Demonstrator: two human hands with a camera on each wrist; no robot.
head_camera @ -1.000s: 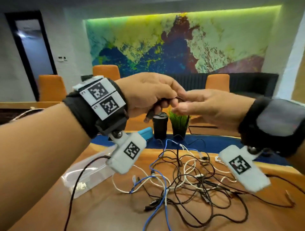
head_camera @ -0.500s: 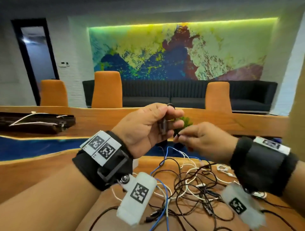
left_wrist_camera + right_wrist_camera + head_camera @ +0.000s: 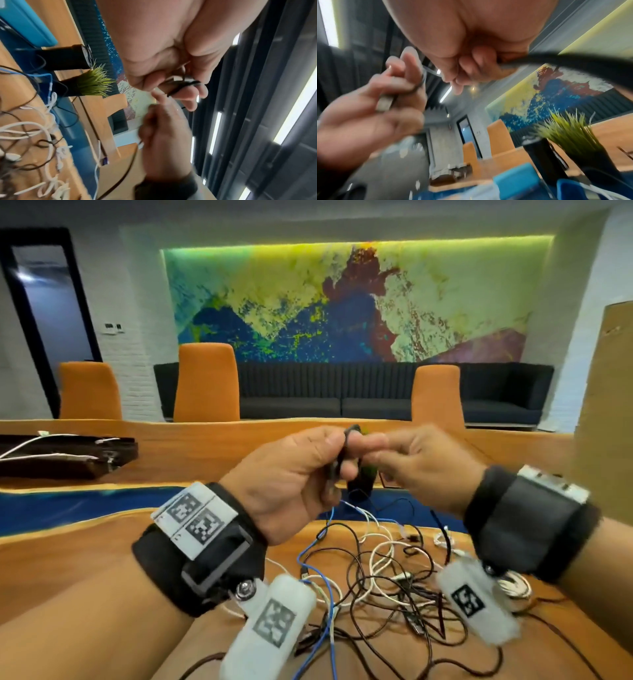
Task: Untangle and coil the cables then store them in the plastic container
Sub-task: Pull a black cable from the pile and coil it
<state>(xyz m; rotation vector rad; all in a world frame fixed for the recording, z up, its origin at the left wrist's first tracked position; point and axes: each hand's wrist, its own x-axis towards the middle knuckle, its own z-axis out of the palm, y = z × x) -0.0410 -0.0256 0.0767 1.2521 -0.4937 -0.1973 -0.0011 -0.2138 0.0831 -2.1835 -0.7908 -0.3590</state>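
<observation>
The left hand (image 3: 294, 470) gripped a small black cable (image 3: 342, 457) coil, the right hand (image 3: 424, 463) pinching its strand; best wound snugly, above the bench (image 3: 85, 559) tangle.

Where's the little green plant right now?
Head view: the plant sits mid-table, mostly hidden behind the raised hands, beyond the cable tangle.

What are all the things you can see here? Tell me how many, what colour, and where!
Black cable: one, black, held up between both hands.
Tangled cables: many, black, white and blue, on the wooden table.
Chairs: three, orange, behind the table.
Sofa: one, dark, by the wall.
Painting: one, many colours, on the wall.
Plant: one, green, in a black pot.
Left hand: gripping the black cable.
Right hand: pinching it.
</observation>
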